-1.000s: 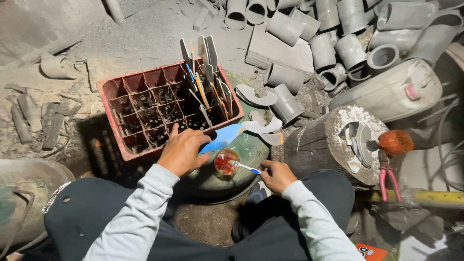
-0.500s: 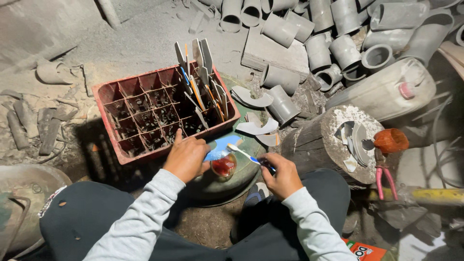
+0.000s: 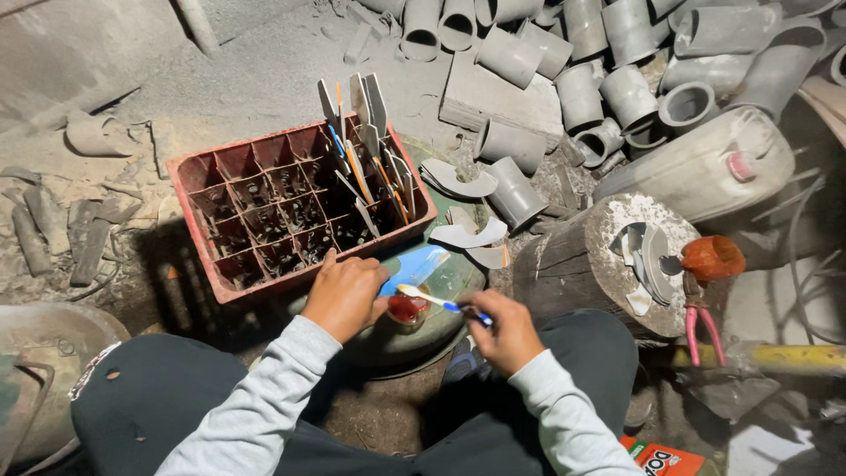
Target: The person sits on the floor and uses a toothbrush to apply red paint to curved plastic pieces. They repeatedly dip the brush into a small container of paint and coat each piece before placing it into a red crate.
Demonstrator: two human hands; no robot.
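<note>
My left hand grips a small round tin of red paste, held over a dusty round container between my knees. A blue curved plastic piece lies just beyond the tin. My right hand holds a blue-handled toothbrush, its white bristle end resting at the tin. Both forearms are in grey sleeves.
A red compartment crate with flat strips and tools standing in it sits ahead. A wooden stump at right carries curved shards and an orange cloth. Pink-handled pliers, a pale jerrycan and several grey pipe sections lie around.
Both hands shifted a little nearer my body. The brush tip has come down onto the red tin, where before it pointed past it.
</note>
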